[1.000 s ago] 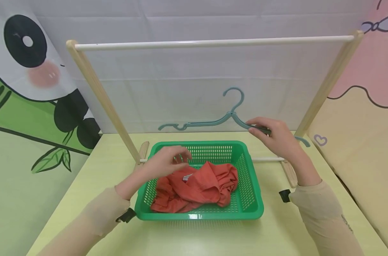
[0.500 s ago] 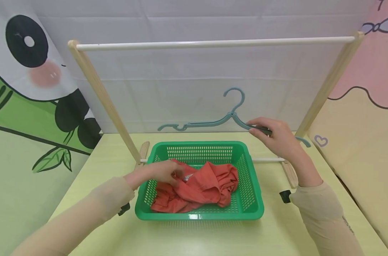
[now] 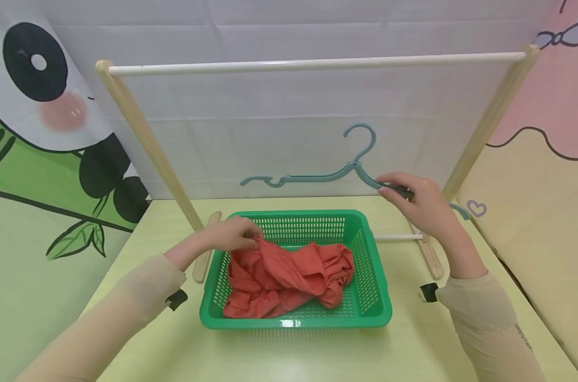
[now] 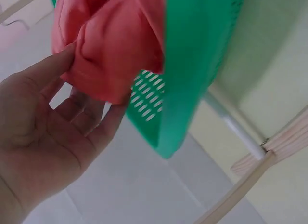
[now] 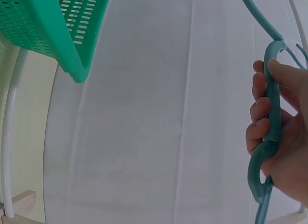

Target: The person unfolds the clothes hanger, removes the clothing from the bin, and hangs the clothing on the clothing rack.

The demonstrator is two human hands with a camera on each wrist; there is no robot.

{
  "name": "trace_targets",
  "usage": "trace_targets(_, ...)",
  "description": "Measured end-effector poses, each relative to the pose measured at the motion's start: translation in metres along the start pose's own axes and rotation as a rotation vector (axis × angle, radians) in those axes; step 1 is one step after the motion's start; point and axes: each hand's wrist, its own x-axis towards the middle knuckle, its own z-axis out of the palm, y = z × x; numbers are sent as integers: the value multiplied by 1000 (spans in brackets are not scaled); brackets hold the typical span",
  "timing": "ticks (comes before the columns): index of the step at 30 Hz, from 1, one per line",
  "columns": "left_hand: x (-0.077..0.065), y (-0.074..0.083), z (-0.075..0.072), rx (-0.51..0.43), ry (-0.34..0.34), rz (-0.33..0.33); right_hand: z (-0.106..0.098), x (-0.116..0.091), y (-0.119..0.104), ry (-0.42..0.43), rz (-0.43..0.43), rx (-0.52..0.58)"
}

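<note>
A crumpled red garment [image 3: 289, 270] lies in the green plastic basket [image 3: 298, 322]. My left hand [image 3: 229, 233] pinches an edge of it between thumb and fingers at the basket's back left. In the left wrist view that bit of red cloth [image 4: 113, 55] is drawn up beside the basket wall. Over the basket's right side, my right hand [image 3: 420, 204] grips one arm of a teal clothes hanger [image 3: 317, 178]. The hanger's hook points up and its other arm reaches left. Seen from the right wrist, the fingers [image 5: 260, 108] wrap around the hanger arm.
A wooden rack with a white top rail [image 3: 317, 64] stands behind the basket. Its feet [image 3: 432, 260] rest on the pale yellow table [image 3: 289, 355], joined by a low white bar [image 3: 399, 237]. A white cloth [image 3: 279, 143] hangs behind, with painted panels at both sides.
My left hand came down into the basket, took hold of the garment's edge and drew it up and left. My right hand shifted slightly right with the hanger.
</note>
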Motion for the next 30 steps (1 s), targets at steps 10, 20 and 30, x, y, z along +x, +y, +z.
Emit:
trace_targets(10,-9,12,-44,-196,185,-123,-4,-1,3,82,-6,-29)
trace_targets(20,-23,22,-83,-220,368,-146,-7,0,4,154,0,-15)
trace_targets(30,-12,23,-51,-207,162,-81,-7,1,7,172,-25,-40)
